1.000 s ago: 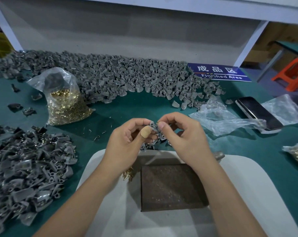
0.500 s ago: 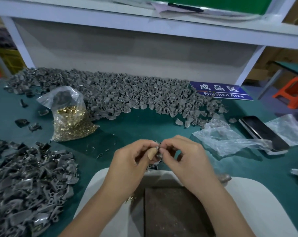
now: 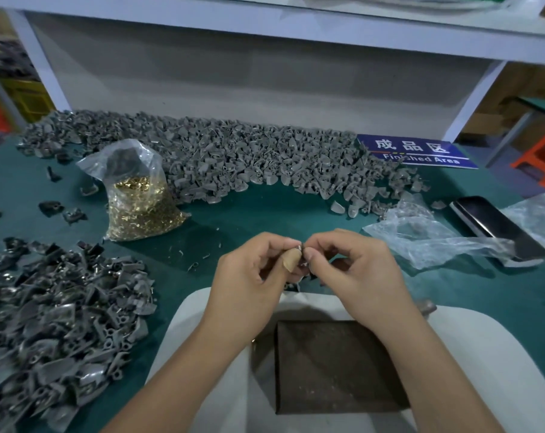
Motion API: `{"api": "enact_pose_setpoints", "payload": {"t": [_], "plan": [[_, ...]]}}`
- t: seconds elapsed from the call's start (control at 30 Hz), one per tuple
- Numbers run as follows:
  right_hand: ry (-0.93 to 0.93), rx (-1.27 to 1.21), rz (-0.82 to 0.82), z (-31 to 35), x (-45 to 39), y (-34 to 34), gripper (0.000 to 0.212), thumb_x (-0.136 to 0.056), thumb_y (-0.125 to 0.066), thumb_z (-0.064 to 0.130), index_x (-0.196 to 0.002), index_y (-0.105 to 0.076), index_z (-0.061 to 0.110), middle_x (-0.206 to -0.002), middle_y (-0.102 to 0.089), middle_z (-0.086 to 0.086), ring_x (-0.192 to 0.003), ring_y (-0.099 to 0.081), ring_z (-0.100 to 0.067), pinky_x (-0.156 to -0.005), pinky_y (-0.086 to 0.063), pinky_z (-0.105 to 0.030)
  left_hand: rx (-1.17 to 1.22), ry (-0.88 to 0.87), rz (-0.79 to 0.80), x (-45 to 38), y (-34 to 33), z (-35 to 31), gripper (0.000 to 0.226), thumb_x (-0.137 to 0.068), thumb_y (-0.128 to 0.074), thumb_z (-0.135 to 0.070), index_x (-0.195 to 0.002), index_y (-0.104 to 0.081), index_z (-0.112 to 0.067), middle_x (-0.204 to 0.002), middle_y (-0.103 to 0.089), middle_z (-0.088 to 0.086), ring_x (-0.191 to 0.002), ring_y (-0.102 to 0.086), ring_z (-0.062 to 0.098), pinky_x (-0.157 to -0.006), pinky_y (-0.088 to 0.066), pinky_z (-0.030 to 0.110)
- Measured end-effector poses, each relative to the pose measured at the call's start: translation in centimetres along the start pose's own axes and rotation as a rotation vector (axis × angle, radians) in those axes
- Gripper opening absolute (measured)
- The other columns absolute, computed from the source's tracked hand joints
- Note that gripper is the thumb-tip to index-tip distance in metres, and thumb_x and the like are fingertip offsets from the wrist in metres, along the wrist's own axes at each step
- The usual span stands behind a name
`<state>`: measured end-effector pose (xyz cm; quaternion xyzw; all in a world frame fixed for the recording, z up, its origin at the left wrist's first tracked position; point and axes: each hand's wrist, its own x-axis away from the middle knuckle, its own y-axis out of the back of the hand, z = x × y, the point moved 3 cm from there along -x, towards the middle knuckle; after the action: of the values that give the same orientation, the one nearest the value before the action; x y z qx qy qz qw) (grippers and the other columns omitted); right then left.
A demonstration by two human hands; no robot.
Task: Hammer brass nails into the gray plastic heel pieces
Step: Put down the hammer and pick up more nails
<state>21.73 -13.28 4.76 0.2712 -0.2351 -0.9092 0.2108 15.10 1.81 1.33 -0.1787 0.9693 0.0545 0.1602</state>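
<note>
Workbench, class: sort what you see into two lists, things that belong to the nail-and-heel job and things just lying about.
Belongs to the job:
left hand and right hand, pinching a small heel piece
bag of brass nails
gray heel piece piles
dark block

Just lying about:
phone
empty plastic bags
Finished Area sign
orange stool

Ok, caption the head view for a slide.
Both hands pinch a gray heel piece above the dark block.
</note>
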Motion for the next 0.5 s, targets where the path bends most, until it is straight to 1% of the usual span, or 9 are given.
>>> {"api": "enact_pose_setpoints", "payload": {"t": [0.1, 0.27, 0.4, 0.5], "plan": [[0.010, 0.070, 0.021, 0.19, -0.04, -0.08, 0.017, -0.090, -0.073, 0.006, -0.081, -0.074, 0.020, -0.073, -0.063, 0.013, -0.071, -0.061, -0.012, -0.066, -0.042, -0.019, -0.018, -0.003, 0.017, 0.04, 0.17, -0.35, 0.015, -0.096, -0.069, -0.008, -0.097, -0.069, -0.023, -0.087, -0.077, -0.007, -0.074, -0.075, 0.010, -0.068, -0.057, 0.018], [0.047, 0.143, 0.013, 0.26, 0.22, -0.12, 0.012, -0.090, -0.072, 0.011, -0.086, -0.077, 0.021, -0.076, -0.067, 0.010, -0.076, -0.063, -0.011, -0.068, -0.045, -0.020, -0.101, -0.063, 0.042, 0.18, 0.29, -0.59, 0.021, -0.096, -0.069, -0.010, -0.094, -0.067, -0.031, -0.088, -0.076, -0.011, -0.073, -0.074, 0.006, -0.069, -0.058, 0.018], [0.047, 0.107, -0.001, 0.20, 0.54, -0.14, 0.011, -0.090, -0.072, 0.009, -0.086, -0.078, 0.017, -0.077, -0.070, 0.006, -0.074, -0.064, -0.012, -0.068, -0.050, -0.026, -0.132, -0.094, 0.030, 0.58, 0.25, -0.72, 0.023, -0.096, -0.069, -0.010, -0.094, -0.067, -0.033, -0.089, -0.075, -0.015, -0.072, -0.073, 0.003, -0.069, -0.057, 0.017], [0.022, 0.049, 0.008, 0.12, 0.51, -0.17, 0.012, -0.090, -0.072, 0.006, -0.084, -0.078, 0.015, -0.074, -0.069, 0.006, -0.070, -0.063, -0.011, -0.066, -0.052, -0.032, -0.126, -0.090, 0.022, 0.54, 0.22, -0.82, 0.024, -0.096, -0.069, -0.010, -0.094, -0.067, -0.033, -0.088, -0.076, -0.014, -0.073, -0.074, 0.004, -0.069, -0.058, 0.017]]}}
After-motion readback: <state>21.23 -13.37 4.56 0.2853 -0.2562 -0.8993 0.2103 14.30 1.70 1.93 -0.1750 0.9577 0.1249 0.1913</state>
